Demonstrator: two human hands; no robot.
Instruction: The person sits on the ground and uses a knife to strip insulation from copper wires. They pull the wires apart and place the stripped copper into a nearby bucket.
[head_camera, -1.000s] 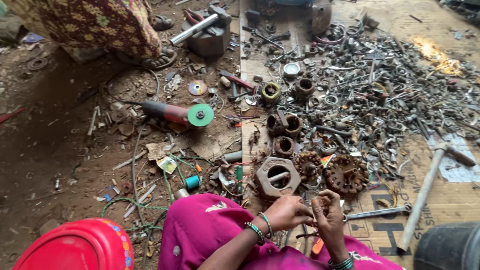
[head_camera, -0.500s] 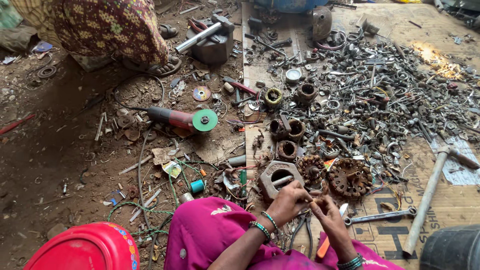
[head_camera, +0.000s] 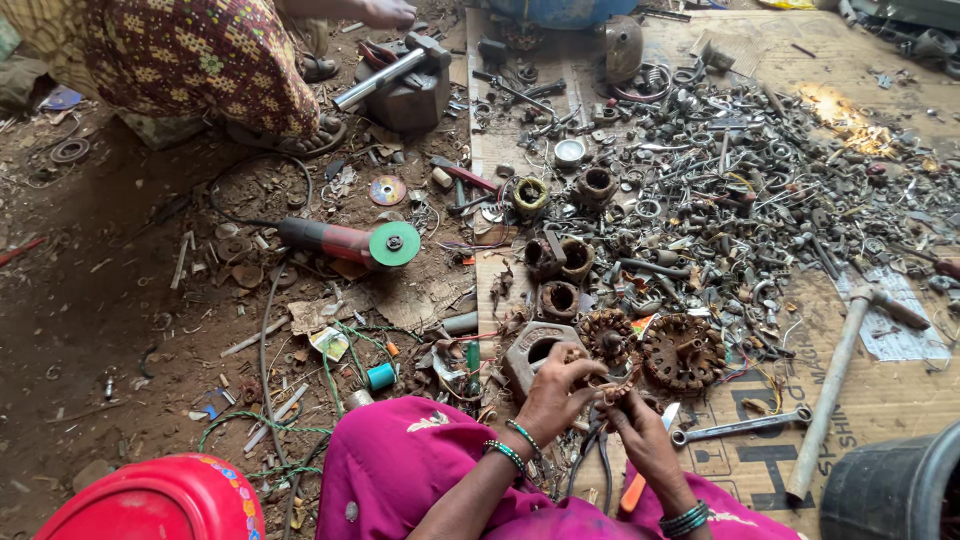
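A small rusty part (head_camera: 612, 383), above the lap, is pinched between the left hand (head_camera: 556, 388) and the right hand (head_camera: 638, 420), both closed on it, with a rusty rotor (head_camera: 683, 351), a hexagonal block (head_camera: 532, 352) and a spanner (head_camera: 742, 427) just beyond on the cardboard (head_camera: 880, 390).

Soft even daylight, sharp focus, faint shadows, no glare

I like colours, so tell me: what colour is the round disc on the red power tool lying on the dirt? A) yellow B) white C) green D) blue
C: the disc at the end of the red grinder is plainly bright green against the brown dirt.
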